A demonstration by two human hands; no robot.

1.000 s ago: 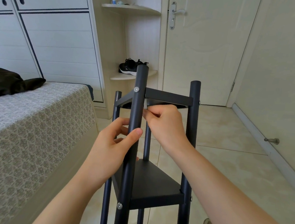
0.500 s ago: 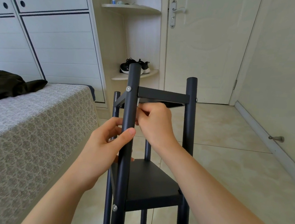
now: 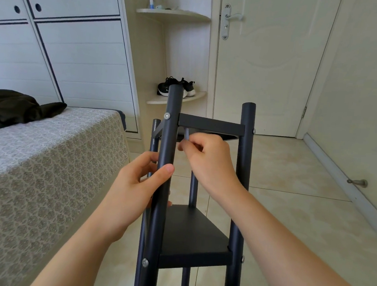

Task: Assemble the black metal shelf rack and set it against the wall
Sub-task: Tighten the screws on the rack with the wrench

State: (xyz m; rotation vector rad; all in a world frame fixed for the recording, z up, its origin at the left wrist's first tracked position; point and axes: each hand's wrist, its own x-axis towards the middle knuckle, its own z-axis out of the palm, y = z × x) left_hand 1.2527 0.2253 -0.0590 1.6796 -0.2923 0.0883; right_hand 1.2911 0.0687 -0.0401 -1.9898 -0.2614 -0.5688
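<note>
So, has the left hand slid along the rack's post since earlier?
No: the left hand grips the post as far below its top screw as before.

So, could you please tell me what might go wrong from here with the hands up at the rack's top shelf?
The small silvery tool, pinched by the right hand just under the top shelf, could slip and drop onto the tile floor. Only the left hand gripping the front post steadies the rack, so a hard twist might tilt it on the smooth tiles.
</note>
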